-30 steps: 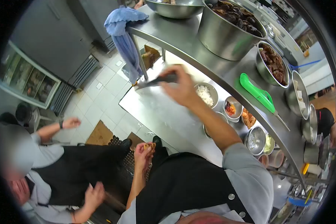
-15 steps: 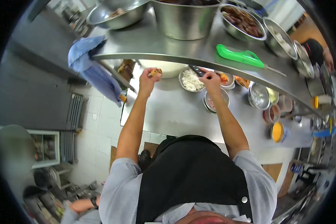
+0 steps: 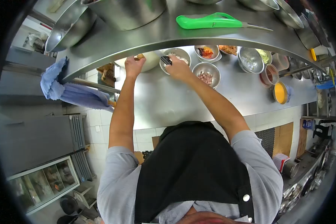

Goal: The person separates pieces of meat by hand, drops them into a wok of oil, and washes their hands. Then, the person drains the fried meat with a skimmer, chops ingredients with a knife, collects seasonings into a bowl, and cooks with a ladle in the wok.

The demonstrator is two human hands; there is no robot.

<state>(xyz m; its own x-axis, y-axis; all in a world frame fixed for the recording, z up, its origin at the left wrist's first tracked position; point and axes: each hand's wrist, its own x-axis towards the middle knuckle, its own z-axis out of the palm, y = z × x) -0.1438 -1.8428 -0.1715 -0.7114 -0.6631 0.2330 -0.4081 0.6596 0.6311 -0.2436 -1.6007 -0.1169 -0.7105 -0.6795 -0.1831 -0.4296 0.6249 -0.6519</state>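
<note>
My left hand (image 3: 134,67) is closed around a small yellow-brown piece of food (image 3: 139,56) at the edge of a round white board (image 3: 150,62). In my right hand (image 3: 179,70) is a knife with a black handle (image 3: 166,60); its blade points left over the board and is partly hidden by the shelf. My right hand is above a steel bowl of white chopped food (image 3: 183,54). Just right of it stands a bowl of pink diced pieces (image 3: 206,77). Behind that, a bowl holds red and orange pieces (image 3: 206,51).
A steel shelf (image 3: 145,43) spans the worktop (image 3: 164,108), carrying a green-handled tool (image 3: 212,21), a large pot (image 3: 127,15) and several bowls. Blue cloths (image 3: 63,84) hang at its left end. On the right are an orange-filled container (image 3: 280,93) and plastic tubs (image 3: 269,74).
My right hand has moved left with the knife, closer to my left hand. The camera view has shifted, so the shelf and bowls appear in different places.
</note>
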